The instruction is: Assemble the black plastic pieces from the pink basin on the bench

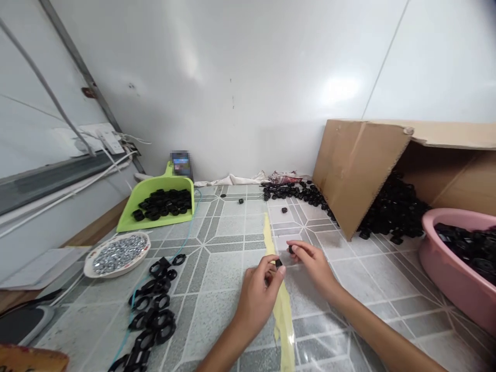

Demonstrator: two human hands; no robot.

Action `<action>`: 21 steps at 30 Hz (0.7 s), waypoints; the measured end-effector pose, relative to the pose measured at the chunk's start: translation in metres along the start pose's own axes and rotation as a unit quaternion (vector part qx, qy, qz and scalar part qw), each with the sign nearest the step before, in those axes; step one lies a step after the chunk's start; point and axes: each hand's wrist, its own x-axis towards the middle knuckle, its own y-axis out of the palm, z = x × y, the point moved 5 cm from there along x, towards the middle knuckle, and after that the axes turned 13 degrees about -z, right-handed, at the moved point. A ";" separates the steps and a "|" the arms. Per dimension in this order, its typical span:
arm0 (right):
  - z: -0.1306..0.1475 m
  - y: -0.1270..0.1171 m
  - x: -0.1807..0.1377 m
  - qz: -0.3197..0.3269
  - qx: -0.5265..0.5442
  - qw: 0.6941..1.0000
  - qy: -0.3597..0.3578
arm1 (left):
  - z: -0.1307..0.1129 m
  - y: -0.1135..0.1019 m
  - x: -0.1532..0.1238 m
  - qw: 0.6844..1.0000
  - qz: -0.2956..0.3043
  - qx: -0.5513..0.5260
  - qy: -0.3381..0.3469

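"Black piece (278,262), where is it?"
"Pinched between the thumb and fingertips of the left hand (258,292), just above the yellow tape strip (284,315) on the tiled table (228,227), mid-frame."
"And the right hand (315,263)?"
"Just beside the left, fingers curled on a second black piece (290,249). The 2 hands nearly touch."
"What lies around them?"
"To the left, a heap of black rings (155,310), then a plate (101,273) of silvery bits, and a green dustpan (127,219) holding more rings farther back. To the right, a cardboard box (352,170) tipped on its side with black parts spilling out, and 1 pink basin (437,263) holding more, near the table's edge."
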 end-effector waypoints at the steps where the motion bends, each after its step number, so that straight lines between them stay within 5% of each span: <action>1: 0.000 -0.003 -0.007 0.002 0.024 1.000 0.020 | 0.001 0.001 0.000 1.000 0.001 -0.001 0.001; 5: -0.002 -0.005 -0.011 0.014 0.110 0.991 0.076 | 0.004 0.005 0.002 0.999 0.015 -0.050 -0.013; 9: -0.006 -0.001 -0.012 0.111 0.183 0.965 0.152 | 0.003 0.005 0.003 0.996 0.041 -0.071 -0.028; 13: -0.004 -0.001 -0.019 0.195 0.145 0.954 0.176 | 0.000 0.005 0.002 0.993 0.069 -0.086 -0.035; 21: 0.002 -0.002 -0.020 0.220 0.112 0.956 0.161 | 0.002 0.007 0.003 0.992 0.081 -0.089 -0.038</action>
